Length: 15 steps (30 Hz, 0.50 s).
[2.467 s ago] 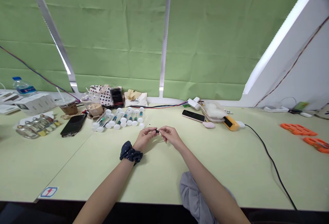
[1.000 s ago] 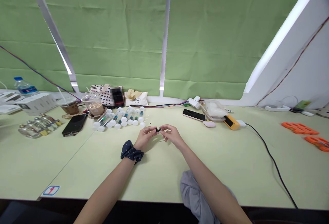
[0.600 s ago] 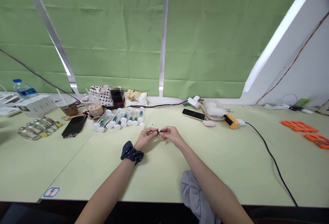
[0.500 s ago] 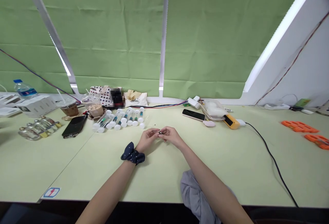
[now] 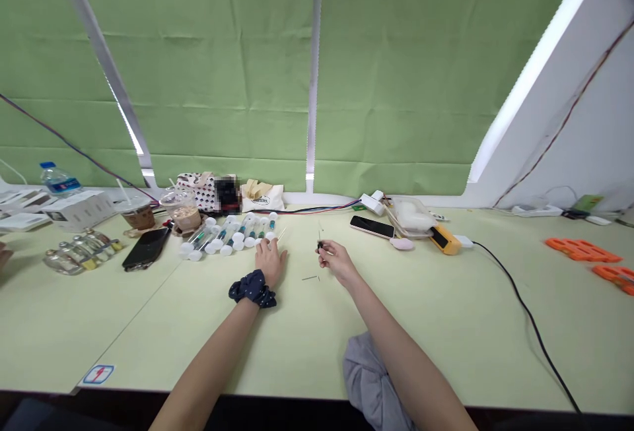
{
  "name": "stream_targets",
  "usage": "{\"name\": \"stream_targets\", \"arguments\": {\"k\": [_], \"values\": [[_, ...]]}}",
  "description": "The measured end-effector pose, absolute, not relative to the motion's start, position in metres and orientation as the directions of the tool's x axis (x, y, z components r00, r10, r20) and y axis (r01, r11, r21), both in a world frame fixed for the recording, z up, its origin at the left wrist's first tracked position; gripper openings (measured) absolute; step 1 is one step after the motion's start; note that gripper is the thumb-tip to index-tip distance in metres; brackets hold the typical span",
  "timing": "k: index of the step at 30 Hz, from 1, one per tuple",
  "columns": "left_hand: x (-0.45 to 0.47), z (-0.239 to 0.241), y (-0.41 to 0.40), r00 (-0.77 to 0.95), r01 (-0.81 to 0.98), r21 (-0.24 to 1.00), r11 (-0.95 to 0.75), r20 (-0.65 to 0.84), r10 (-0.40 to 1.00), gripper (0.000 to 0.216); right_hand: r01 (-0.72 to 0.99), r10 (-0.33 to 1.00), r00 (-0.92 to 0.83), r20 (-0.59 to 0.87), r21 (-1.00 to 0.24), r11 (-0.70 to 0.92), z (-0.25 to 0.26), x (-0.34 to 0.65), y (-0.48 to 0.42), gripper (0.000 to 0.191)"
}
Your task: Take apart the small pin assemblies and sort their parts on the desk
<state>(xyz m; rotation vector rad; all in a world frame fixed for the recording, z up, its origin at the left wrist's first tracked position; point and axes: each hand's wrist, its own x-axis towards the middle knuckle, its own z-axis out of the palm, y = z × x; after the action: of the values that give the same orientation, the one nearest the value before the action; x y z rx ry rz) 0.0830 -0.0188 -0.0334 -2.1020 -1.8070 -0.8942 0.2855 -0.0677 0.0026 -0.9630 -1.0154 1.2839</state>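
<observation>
My right hand (image 5: 337,262) pinches a small black piece (image 5: 319,246) with a thin rod sticking up from it, held just above the tabletop. My left hand (image 5: 270,261) lies with fingers stretched apart beside the nearest white caps of a group of clear tubes with blue and green contents (image 5: 238,233); its fingertips seem close to a cap, though touch cannot be told. A dark scrunchie (image 5: 252,288) is round my left wrist. Between my hands and nearer to me, a short thin metal rod (image 5: 310,278) rests on the table. Thin pale sticks (image 5: 282,233) lie past my left fingers.
To the left are a black phone (image 5: 146,248), glass bottles (image 5: 82,253) and drink cups (image 5: 186,218); part of another person's hand (image 5: 4,255) shows at the edge. Rightward lie a pink-edged phone (image 5: 372,227), a yellow device (image 5: 444,239), a black cable (image 5: 520,305) and orange parts (image 5: 583,249).
My hands, together before at a small dark piece, have parted. The left moved left toward the tubes and opened; the right keeps the black piece. A metal rod now shows on the table.
</observation>
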Motion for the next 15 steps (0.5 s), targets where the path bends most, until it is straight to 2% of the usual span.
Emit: {"name": "stream_targets", "arguments": {"k": [5, 10, 15], "values": [[0.085, -0.034, -0.007, 0.034, 0.978, 0.148, -0.150, 0.591, 0.806, 0.034, -0.350, 0.993, -0.105, 0.061, -0.936, 0.021, 0.005, 0.289, -0.069, 0.042], [0.084, -0.032, -0.006, 0.076, 0.977, 0.116, -0.179, 0.598, 0.798, 0.024, -0.324, 0.998, -0.054, 0.011, -0.946, -0.007, 0.003, 0.285, -0.067, 0.031], [0.077, -0.039, -0.021, 0.191, 0.960, 0.051, -0.277, 0.604, 0.773, 0.035, -0.292, 0.998, -0.011, -0.059, -0.955, -0.060, -0.002, 0.282, -0.064, 0.033]]}}
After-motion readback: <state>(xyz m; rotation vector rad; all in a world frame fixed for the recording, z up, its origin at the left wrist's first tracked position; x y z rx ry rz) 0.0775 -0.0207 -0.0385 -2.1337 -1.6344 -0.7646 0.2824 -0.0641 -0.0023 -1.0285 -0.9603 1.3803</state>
